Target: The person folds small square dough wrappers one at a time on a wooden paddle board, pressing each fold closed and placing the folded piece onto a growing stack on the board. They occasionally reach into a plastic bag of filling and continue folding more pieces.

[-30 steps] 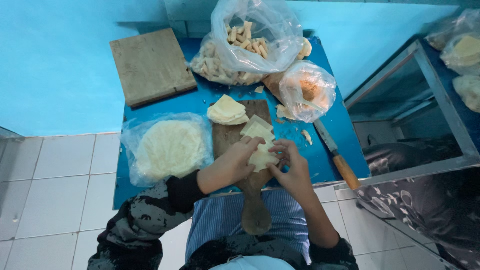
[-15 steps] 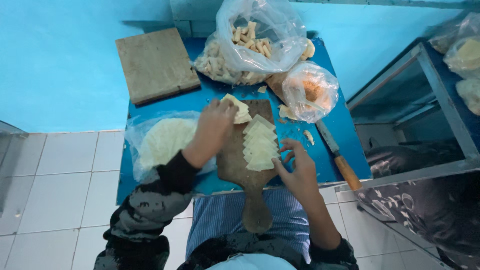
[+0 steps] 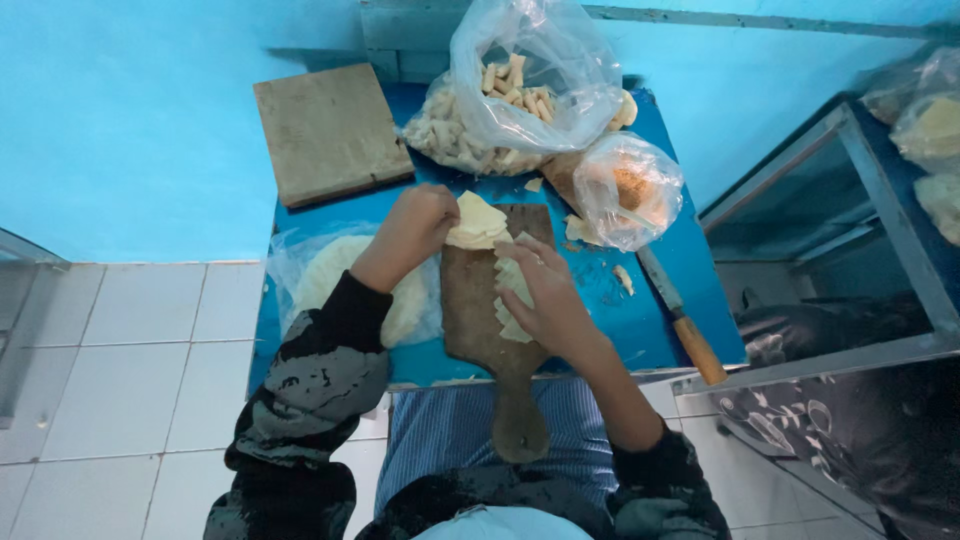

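On the wooden paddle board [image 3: 478, 310], at its far end, a small stack of pale dough sheets [image 3: 476, 222] is lying, and the left hand [image 3: 415, 226] is closing its fingers around the stack's left edge, gripping it. Nearer on the same board, the right hand [image 3: 545, 292] is pressing down, fingers curled, on a fanned pile of thin dough pieces [image 3: 512, 296]; whether it is pinching one piece or just holding the pile flat is hard to tell, since the hand is covering most of it. The board's handle is sticking out over the near edge of the blue table [image 3: 660, 330], above the person's striped lap.

Just left of the board, a clear bag with a round flat pile of dough [image 3: 345, 285] is sitting partly under the left forearm. To the right, a knife with a wooden handle [image 3: 682, 320] is lying on the table. Behind the board, a small tied bag [image 3: 625, 190] and a large open bag of cut pieces [image 3: 520, 95] are resting, and a square wooden board [image 3: 328, 132] is lying at the far left corner.
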Motion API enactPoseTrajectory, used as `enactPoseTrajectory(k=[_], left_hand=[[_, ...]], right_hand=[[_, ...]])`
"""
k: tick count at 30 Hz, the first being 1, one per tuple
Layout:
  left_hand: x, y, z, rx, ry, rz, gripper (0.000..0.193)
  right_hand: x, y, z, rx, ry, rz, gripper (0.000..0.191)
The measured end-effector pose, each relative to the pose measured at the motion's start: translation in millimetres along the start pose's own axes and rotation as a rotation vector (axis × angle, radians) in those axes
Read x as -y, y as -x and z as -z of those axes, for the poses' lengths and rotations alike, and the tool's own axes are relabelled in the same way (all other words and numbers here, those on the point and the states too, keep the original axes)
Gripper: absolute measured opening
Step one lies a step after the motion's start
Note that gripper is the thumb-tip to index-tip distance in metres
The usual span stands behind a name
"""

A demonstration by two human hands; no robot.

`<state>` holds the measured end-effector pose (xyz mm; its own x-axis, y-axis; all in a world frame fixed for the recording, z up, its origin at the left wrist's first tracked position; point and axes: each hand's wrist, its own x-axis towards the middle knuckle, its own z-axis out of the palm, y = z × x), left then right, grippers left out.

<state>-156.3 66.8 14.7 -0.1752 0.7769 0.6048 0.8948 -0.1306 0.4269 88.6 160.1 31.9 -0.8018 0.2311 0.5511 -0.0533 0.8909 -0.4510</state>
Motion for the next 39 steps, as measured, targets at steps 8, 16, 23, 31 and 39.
enactPoseTrajectory(k=[8,16,23,31,39], left_hand=[[-2,-2,6,0.025,0.075,-0.028,0.005],[-2,-8,1,-0.066,0.034,0.036,0.003],[7,-17,4,-0.369,0.325,0.252,0.004],[-82,14,-7,-0.112,0.604,0.27,0.009],[-136,50,-24,-0.042,0.714,0.32,0.012]], right_hand=[[-17,-20,-11,-0.004,-0.005,-0.013,0.044],[-22,-19,-22,0.032,0.051,0.013,0.044],[-29,-17,-27,0.053,0.072,0.016,0.044],[-22,8,-1,-0.05,-1.346,-0.548,0.049],[-17,58,29,-0.162,-1.203,-0.67,0.066]])
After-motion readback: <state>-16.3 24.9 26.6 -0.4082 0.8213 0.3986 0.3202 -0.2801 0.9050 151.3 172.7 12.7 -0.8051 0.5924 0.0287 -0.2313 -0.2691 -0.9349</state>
